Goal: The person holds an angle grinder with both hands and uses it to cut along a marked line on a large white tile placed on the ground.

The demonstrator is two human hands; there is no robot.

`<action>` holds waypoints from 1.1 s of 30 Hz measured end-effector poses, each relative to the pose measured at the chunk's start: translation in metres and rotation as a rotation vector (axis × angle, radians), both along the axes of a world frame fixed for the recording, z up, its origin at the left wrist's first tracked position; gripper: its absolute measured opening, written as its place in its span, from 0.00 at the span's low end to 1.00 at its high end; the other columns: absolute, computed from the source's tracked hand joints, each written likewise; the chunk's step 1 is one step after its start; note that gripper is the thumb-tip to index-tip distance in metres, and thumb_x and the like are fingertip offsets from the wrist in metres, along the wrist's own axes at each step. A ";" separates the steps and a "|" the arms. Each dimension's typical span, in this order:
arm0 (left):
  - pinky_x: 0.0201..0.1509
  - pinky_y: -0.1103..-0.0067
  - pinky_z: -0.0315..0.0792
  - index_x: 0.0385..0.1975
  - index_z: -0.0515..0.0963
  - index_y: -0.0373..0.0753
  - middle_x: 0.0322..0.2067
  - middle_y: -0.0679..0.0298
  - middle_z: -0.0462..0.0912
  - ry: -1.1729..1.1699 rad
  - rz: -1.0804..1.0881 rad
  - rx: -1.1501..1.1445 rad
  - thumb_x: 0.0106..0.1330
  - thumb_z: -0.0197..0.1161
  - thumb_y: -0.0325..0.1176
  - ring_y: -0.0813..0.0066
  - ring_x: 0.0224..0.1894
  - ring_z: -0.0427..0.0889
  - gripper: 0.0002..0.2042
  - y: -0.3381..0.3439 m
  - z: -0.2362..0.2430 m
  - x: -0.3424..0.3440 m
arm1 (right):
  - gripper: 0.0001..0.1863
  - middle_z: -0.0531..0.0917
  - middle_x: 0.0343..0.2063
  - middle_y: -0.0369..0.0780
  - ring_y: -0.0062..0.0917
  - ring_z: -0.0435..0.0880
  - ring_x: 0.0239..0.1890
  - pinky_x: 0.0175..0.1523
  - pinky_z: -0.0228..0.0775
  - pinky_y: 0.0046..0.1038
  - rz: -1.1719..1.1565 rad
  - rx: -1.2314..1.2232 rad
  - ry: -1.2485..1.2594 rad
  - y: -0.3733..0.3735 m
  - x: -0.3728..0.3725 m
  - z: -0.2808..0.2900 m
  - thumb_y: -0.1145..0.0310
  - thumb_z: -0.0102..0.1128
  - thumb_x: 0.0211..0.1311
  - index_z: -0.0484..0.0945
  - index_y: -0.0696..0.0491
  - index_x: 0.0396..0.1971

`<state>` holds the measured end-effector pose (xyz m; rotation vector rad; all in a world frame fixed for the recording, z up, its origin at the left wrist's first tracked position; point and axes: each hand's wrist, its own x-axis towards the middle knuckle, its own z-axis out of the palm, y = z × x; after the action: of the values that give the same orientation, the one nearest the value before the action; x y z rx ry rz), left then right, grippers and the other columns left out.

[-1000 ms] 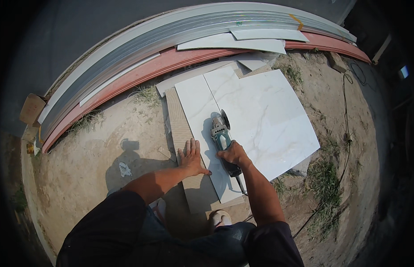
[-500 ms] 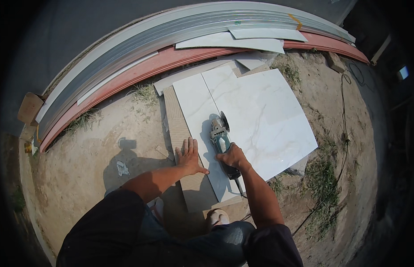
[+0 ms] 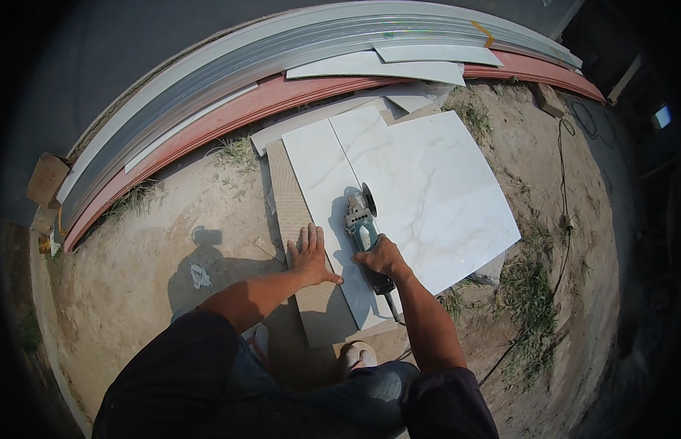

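Note:
An angle grinder [image 3: 363,233] with a teal and black body is gripped in my right hand [image 3: 381,256]. Its thin dark cutting disc [image 3: 368,199] stands on edge over the white marbled tile [image 3: 443,197]. From the far edge of the tile, a straight dark cut line [image 3: 345,151] runs toward the disc. My left hand [image 3: 309,254] lies flat with its fingers spread, across a brown ridged tile [image 3: 285,183] and the left edge of the white one. The grinder's cord trails from its near end, beside my right forearm.
Long silver metal profiles [image 3: 282,58] and pinkish-red boards [image 3: 209,132] lie across the far side, with white offcut pieces [image 3: 377,68] on top. A dark cable [image 3: 563,175] runs over the ground at the right, past grass tufts [image 3: 527,293]. My sandalled foot [image 3: 359,356] is close below the tiles.
Both hands and the grinder stay in nearly the same place on the tile. The whole view has shifted very slightly.

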<state>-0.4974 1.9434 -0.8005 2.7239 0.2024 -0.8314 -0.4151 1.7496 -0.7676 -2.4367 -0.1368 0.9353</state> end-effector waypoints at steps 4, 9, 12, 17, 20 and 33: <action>0.70 0.38 0.37 0.72 0.31 0.31 0.74 0.47 0.28 -0.003 -0.004 -0.004 0.33 0.76 0.68 0.47 0.76 0.25 0.75 0.001 0.001 0.001 | 0.42 0.83 0.38 0.59 0.44 0.86 0.42 0.47 0.78 0.35 -0.017 0.021 0.010 -0.004 0.000 -0.008 0.48 0.74 0.42 0.74 0.75 0.41; 0.70 0.38 0.37 0.72 0.31 0.31 0.74 0.46 0.27 0.003 -0.005 -0.006 0.33 0.76 0.68 0.47 0.76 0.25 0.75 0.002 0.001 0.000 | 0.42 0.83 0.38 0.59 0.44 0.86 0.42 0.47 0.78 0.35 0.092 -0.002 -0.008 -0.003 0.000 -0.018 0.48 0.73 0.42 0.74 0.75 0.42; 0.70 0.38 0.36 0.72 0.31 0.31 0.74 0.46 0.27 -0.003 -0.002 -0.015 0.33 0.76 0.68 0.47 0.76 0.24 0.75 0.002 -0.001 0.000 | 0.41 0.83 0.37 0.59 0.44 0.86 0.42 0.47 0.78 0.35 0.010 0.007 0.042 -0.002 -0.003 0.013 0.49 0.73 0.43 0.74 0.75 0.42; 0.70 0.38 0.35 0.72 0.30 0.32 0.74 0.47 0.26 0.000 -0.008 -0.017 0.33 0.75 0.69 0.48 0.76 0.24 0.76 -0.001 -0.002 0.001 | 0.40 0.83 0.37 0.60 0.45 0.86 0.42 0.47 0.78 0.36 -0.007 0.007 0.000 -0.008 -0.005 -0.003 0.49 0.73 0.44 0.74 0.75 0.42; 0.71 0.39 0.35 0.72 0.30 0.32 0.74 0.47 0.26 0.003 -0.006 -0.009 0.33 0.75 0.69 0.48 0.76 0.24 0.76 0.000 -0.003 0.001 | 0.40 0.83 0.37 0.60 0.45 0.86 0.42 0.47 0.78 0.36 -0.006 0.015 0.009 -0.010 -0.008 -0.007 0.50 0.73 0.44 0.74 0.75 0.42; 0.70 0.38 0.37 0.72 0.30 0.31 0.74 0.47 0.27 -0.011 -0.026 -0.005 0.33 0.75 0.70 0.48 0.76 0.24 0.76 -0.007 -0.002 0.004 | 0.17 0.77 0.41 0.55 0.48 0.83 0.45 0.50 0.75 0.38 0.302 -0.123 -0.090 -0.041 -0.010 -0.090 0.48 0.59 0.62 0.81 0.34 0.49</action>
<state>-0.4939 1.9367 -0.8027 2.7309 0.1629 -0.8228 -0.4256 1.7090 -0.8571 -2.6202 -0.5053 0.9858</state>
